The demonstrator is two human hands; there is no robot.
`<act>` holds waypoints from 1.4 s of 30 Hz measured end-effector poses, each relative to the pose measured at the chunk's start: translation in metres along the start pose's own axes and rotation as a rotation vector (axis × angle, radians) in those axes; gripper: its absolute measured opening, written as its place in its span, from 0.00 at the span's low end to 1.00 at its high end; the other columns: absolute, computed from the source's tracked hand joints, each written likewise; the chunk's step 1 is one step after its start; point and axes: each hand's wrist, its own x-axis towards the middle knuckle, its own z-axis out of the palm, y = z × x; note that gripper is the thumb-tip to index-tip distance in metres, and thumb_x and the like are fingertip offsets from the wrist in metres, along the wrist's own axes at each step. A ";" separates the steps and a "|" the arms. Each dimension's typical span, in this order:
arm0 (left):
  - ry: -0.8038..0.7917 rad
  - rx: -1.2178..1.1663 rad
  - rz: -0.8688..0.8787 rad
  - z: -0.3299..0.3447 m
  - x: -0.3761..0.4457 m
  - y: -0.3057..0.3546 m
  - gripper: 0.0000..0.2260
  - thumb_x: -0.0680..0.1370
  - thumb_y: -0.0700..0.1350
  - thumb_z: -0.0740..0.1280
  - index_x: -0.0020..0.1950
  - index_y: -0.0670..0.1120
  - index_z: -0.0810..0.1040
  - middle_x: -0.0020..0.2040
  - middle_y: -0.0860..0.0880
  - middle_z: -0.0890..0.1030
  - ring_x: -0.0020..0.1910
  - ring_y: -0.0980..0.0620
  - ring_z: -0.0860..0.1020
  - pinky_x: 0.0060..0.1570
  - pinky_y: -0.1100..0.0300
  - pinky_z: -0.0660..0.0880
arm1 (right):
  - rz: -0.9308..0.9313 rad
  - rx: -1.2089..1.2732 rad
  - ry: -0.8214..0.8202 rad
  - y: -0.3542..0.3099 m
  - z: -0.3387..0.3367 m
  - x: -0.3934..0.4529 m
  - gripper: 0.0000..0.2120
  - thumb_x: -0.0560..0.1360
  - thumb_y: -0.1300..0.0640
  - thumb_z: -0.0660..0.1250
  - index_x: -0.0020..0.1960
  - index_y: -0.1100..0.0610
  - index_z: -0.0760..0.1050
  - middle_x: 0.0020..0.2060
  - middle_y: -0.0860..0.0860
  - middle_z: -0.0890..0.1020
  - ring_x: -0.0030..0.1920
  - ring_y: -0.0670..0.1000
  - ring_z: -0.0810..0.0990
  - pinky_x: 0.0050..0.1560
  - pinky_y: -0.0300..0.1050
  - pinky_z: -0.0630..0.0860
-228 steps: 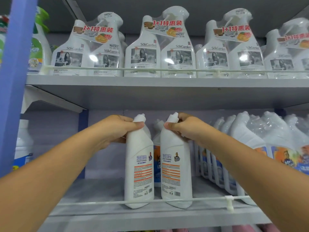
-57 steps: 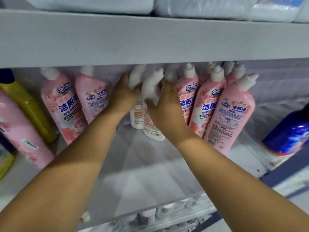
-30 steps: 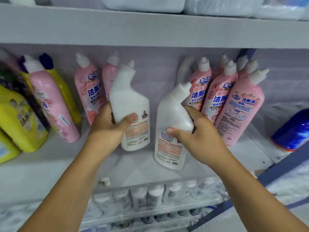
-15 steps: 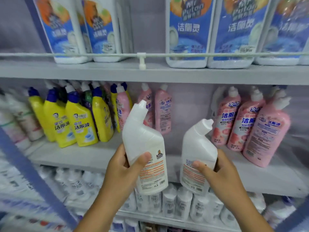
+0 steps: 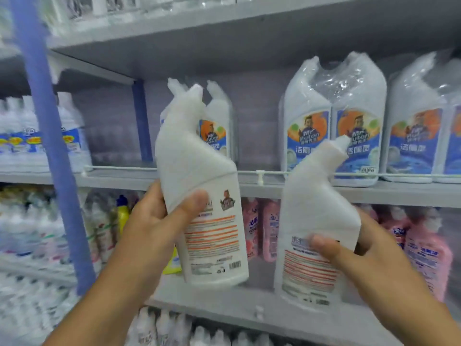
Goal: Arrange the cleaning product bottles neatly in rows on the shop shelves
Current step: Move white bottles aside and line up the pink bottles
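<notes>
Bottles of smooth white plastic with angled necks are held up before the shelf (image 5: 374,193): the left hand (image 5: 159,226) grips the left bottle (image 5: 199,196) nearly upright, while the right hand (image 5: 356,253) grips the right bottle (image 5: 311,221) tilted rightward, fingers wrapped round each.

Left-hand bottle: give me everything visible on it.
The white bottle looks like matte plastic, with an angled neck and a white cap at top. Its back label shows orange text lines, a small mascot logo and a barcode near the base. It is held off the shelf, tilted slightly, neck up. The left hand grips its lower body, thumb across the label. Nothing else visibly touches it.
</notes>
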 end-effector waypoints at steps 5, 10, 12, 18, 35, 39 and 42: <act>-0.013 0.097 0.169 -0.011 0.078 0.039 0.16 0.72 0.57 0.71 0.60 0.58 0.79 0.54 0.55 0.87 0.53 0.54 0.86 0.54 0.47 0.81 | -0.183 -0.023 -0.033 -0.065 0.017 0.056 0.20 0.68 0.50 0.73 0.60 0.45 0.77 0.49 0.44 0.87 0.48 0.44 0.87 0.46 0.43 0.83; -0.043 0.162 0.209 -0.029 0.150 0.040 0.13 0.78 0.53 0.72 0.62 0.58 0.78 0.53 0.58 0.86 0.51 0.58 0.85 0.53 0.51 0.82 | -0.307 -0.059 -0.003 -0.094 0.048 0.118 0.21 0.69 0.47 0.73 0.61 0.48 0.77 0.50 0.48 0.87 0.51 0.48 0.87 0.53 0.53 0.82; -0.063 0.156 0.211 -0.036 0.170 0.036 0.12 0.79 0.52 0.71 0.61 0.58 0.77 0.51 0.59 0.86 0.49 0.60 0.85 0.47 0.58 0.81 | -0.334 -0.052 0.000 -0.095 0.062 0.139 0.19 0.74 0.52 0.73 0.63 0.50 0.75 0.52 0.50 0.87 0.53 0.50 0.86 0.56 0.57 0.82; -0.174 0.085 0.099 -0.046 0.226 0.011 0.09 0.79 0.51 0.71 0.59 0.56 0.77 0.50 0.57 0.87 0.48 0.56 0.86 0.49 0.51 0.83 | -0.355 -0.167 0.072 -0.082 0.093 0.181 0.15 0.77 0.53 0.72 0.61 0.46 0.73 0.53 0.47 0.85 0.53 0.49 0.85 0.54 0.55 0.83; -0.213 0.245 0.023 -0.040 0.270 -0.037 0.12 0.77 0.53 0.73 0.58 0.55 0.76 0.50 0.55 0.85 0.49 0.53 0.84 0.47 0.53 0.82 | 0.047 -0.175 0.058 -0.058 0.101 0.235 0.14 0.77 0.53 0.73 0.59 0.57 0.78 0.46 0.52 0.88 0.46 0.53 0.88 0.52 0.54 0.84; -0.215 0.174 0.008 -0.036 0.288 0.002 0.12 0.78 0.56 0.70 0.57 0.52 0.79 0.47 0.50 0.85 0.42 0.52 0.83 0.35 0.59 0.78 | 0.034 -0.199 0.095 -0.079 0.099 0.253 0.19 0.76 0.50 0.73 0.62 0.57 0.76 0.45 0.52 0.88 0.44 0.51 0.88 0.43 0.46 0.83; -0.260 0.170 -0.005 -0.034 0.307 0.029 0.21 0.68 0.59 0.69 0.53 0.48 0.85 0.50 0.43 0.86 0.47 0.45 0.83 0.50 0.53 0.79 | -0.016 -0.275 0.131 -0.106 0.097 0.275 0.16 0.76 0.47 0.72 0.60 0.54 0.79 0.47 0.50 0.88 0.44 0.50 0.88 0.42 0.44 0.83</act>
